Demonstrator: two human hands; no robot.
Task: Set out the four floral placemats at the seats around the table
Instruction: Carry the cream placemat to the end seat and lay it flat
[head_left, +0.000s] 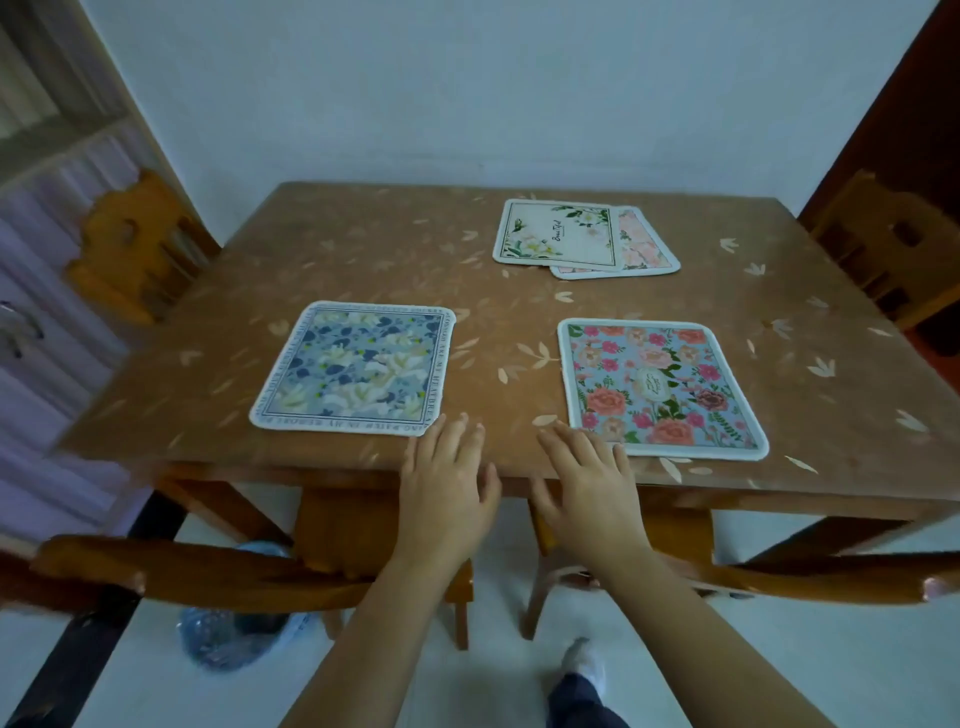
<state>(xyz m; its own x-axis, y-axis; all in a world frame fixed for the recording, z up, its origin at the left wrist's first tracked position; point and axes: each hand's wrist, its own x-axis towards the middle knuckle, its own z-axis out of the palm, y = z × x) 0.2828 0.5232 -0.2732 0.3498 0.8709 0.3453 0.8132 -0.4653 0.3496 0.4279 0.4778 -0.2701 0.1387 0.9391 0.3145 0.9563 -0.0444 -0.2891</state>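
A blue-and-white floral placemat (356, 367) lies near the front left of the brown table (363, 249). A pink-rose placemat (658, 387) lies at the front right. Farther back, a cream placemat with green leaves (558, 234) lies partly over a pale pink floral one (644, 244). My left hand (447, 483) hovers at the table's front edge, fingers spread, close to the blue mat's near corner. My right hand (589, 483) is beside it, fingers spread, its tips close to the rose mat's near left corner. Neither hand holds anything.
Wooden chairs stand at the left (135, 244) and right (893, 244) sides, and two more chair backs (208, 571) sit at the near side. A crumpled clear plastic bag (228, 634) lies on the pale floor under the near left chair. A wall is behind the table.
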